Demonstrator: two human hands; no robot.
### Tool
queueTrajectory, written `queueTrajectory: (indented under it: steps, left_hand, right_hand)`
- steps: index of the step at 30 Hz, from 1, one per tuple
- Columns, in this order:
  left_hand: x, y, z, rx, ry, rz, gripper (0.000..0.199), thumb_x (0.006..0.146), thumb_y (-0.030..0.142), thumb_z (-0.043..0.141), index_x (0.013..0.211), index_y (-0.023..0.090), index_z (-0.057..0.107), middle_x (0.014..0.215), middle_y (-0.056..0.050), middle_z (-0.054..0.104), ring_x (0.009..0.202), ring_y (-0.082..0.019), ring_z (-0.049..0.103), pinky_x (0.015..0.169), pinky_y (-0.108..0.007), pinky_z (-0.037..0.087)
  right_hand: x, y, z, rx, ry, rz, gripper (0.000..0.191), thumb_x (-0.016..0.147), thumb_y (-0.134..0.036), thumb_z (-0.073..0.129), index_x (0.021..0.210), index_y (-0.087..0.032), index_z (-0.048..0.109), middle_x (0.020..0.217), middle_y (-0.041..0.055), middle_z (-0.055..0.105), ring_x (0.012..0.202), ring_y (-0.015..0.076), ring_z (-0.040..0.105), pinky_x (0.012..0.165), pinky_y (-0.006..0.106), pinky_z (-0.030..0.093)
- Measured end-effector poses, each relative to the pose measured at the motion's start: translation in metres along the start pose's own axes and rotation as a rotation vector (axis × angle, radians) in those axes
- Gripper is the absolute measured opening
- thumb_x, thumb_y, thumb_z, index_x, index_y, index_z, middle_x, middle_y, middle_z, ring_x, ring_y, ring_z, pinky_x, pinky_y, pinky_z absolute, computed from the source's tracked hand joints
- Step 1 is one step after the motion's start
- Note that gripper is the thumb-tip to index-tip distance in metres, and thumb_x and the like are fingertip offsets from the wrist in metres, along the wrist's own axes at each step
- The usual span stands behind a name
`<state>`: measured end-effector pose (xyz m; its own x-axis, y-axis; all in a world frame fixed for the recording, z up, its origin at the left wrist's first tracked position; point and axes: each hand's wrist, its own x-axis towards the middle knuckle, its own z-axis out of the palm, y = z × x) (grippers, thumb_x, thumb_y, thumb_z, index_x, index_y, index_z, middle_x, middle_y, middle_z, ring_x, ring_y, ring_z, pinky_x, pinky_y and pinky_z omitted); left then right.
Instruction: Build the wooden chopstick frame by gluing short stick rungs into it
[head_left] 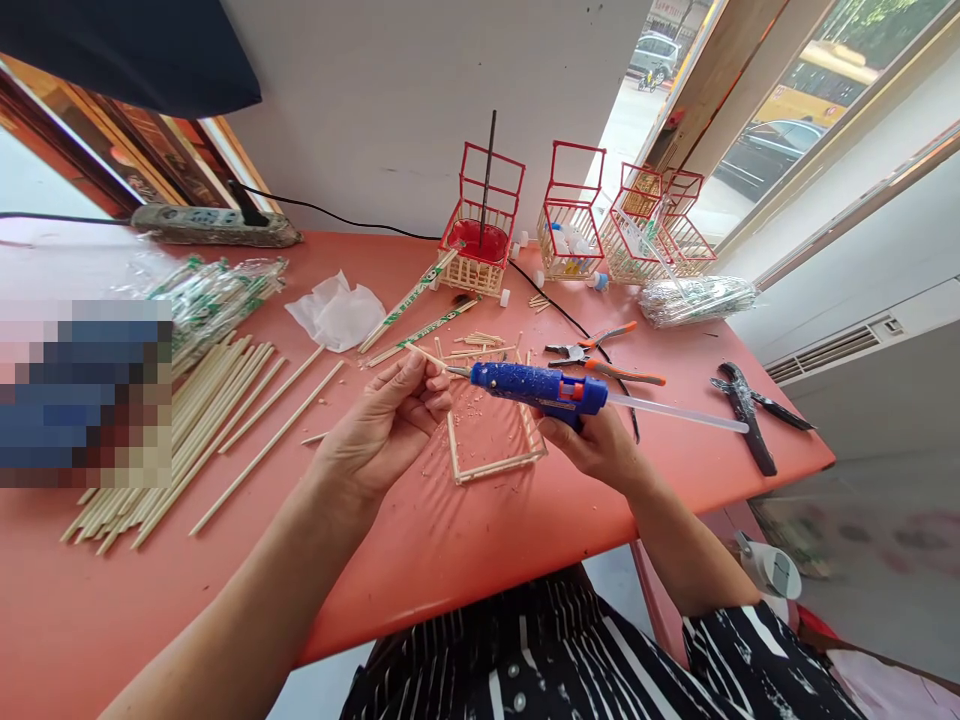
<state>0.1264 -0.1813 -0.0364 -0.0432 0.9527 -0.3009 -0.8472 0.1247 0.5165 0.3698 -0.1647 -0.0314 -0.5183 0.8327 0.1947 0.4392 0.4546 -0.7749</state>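
My right hand (592, 440) is wrapped round the handle of a blue hot glue gun (517, 383), and a long clear glue stick (675, 410) juts from its rear. Between thumb and fingers of my left hand (390, 415) is pinched a short thin wooden stick (426, 354). The gun's nozzle points left and meets or nearly meets that stick; exact contact is hard to tell. Under the gun, a frame of wooden sticks (495, 467) lies on the table, partly hidden by the gun and my right hand.
Loose chopsticks (202, 430) lie left, beside wrapped chopsticks (225, 290). Small red-trimmed stick carts (480, 270) stand along the wall. Pliers (577, 352) lie right of centre, black-handled cutters (742, 415) near the right edge. A power strip (217, 225) and white tissue (337, 312) are at the back.
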Motion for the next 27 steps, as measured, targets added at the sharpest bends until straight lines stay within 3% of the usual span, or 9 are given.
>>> queueTrajectory:
  steps: [7,12,27]
  left_hand:
    - [0.0002,-0.0013,0.0006,0.015,0.009,0.007,0.024,0.083,0.016,0.089,0.069,0.015,0.069,0.068,0.002,0.064,0.061,-0.005,0.059,0.050,-0.013,0.045]
    - [0.0005,-0.0013,0.0000,-0.026,0.003,-0.004,0.024,0.076,0.013,0.093,0.069,0.013,0.070,0.067,0.002,0.064,0.060,-0.006,0.059,0.049,-0.013,0.046]
    - [0.0010,0.0003,0.0002,0.035,0.027,0.023,0.025,0.077,0.016,0.093,0.067,0.015,0.070,0.066,0.001,0.065,0.059,-0.007,0.059,0.049,-0.015,0.046]
  right_hand:
    - [0.0008,-0.0016,0.0000,-0.013,0.007,-0.002,0.039,0.097,-0.053,0.060,0.077,-0.020,0.059,0.066,0.0022,0.051,0.071,0.0186,0.049,0.060,0.029,0.036]
    - [0.0020,-0.0040,-0.0011,-0.023,0.012,-0.017,0.035,0.097,-0.048,0.060,0.076,-0.020,0.058,0.066,0.0018,0.049,0.069,0.0175,0.046,0.060,0.029,0.034]
    - [0.0008,-0.0006,0.0003,-0.049,0.033,0.001,0.043,0.097,-0.056,0.060,0.073,-0.021,0.056,0.062,0.0009,0.047,0.065,0.0161,0.042,0.056,0.027,0.032]
